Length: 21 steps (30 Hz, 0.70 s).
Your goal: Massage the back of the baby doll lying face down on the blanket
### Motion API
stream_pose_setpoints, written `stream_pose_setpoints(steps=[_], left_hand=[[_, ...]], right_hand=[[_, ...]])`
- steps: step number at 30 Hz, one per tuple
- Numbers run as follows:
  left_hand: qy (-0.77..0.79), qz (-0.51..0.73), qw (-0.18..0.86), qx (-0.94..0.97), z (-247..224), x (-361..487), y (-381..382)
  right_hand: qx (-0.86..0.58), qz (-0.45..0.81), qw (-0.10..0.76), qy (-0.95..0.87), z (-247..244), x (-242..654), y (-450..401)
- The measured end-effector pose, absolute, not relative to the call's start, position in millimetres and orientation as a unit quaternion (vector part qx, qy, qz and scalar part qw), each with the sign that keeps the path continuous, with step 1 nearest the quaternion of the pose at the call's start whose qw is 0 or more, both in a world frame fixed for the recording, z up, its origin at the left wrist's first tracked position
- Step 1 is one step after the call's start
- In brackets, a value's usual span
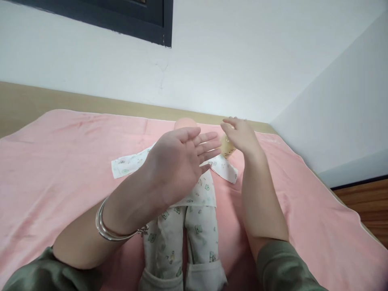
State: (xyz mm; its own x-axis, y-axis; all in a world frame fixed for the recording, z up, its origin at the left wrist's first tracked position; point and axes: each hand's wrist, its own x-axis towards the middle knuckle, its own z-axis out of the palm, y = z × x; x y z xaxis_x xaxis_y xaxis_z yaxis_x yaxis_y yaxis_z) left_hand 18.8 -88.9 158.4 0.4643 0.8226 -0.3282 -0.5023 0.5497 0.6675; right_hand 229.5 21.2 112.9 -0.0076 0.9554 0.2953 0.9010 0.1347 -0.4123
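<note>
With my left hand (180, 167) spread palm-up above the clothed doll (200, 232), I seem to be handling the yellowish bottle (226, 148) by its sleeve (224, 169), needing a sure right-hand (243, 135) grip, which I cannot tell I have.

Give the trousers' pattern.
White trousers with small scattered prints, some green; best seen in the head view.

Left hand (185, 159) flat, palm up — right hand (243, 136) bent, palm down.

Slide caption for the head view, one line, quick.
Over a pink sheet: left hand open, palm showing, above a printed white outfit; right hand at a yellowish container.
</note>
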Motion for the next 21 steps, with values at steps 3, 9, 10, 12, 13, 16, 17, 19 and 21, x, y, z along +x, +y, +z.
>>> stream_pose_setpoints(steps=[3,9,10,12,13,16,17,19,21], left_hand=[[0.333,0.418,0.813,0.230,159.7,17.4,-95.9],[0.268,0.449,0.817,0.242,165.3,19.5,-119.4],[0.253,0.463,0.811,0.252,168.0,20.1,-122.4],[0.256,0.494,0.789,0.261,173.6,20.1,-125.8],[0.274,0.511,0.771,0.264,175.6,19.3,-126.0],[0.332,0.553,0.695,0.317,175.5,14.5,-122.4],[0.337,0.569,0.665,0.348,173.6,13.2,-120.7],[0.324,0.604,0.603,0.409,168.1,12.9,-118.5],[0.299,0.648,0.541,0.446,161.8,16.5,-119.2]], right_hand=[[-0.619,0.103,0.295,-0.720,125.1,231.6,2.2],[-0.472,0.084,0.374,-0.794,135.4,185.9,-56.8],[-0.442,0.069,0.382,-0.809,132.0,173.7,-65.2],[-0.384,0.029,0.408,-0.828,122.8,150.8,-80.2],[-0.355,0.015,0.417,-0.837,118.1,141.3,-87.5],[-0.288,0.022,0.400,-0.870,109.2,124.5,-112.0],[-0.268,0.032,0.373,-0.888,108.3,122.7,-121.1],[-0.250,0.044,0.318,-0.913,108.2,122.6,-138.2],[-0.266,0.048,0.296,-0.916,108.1,124.8,-150.6]])
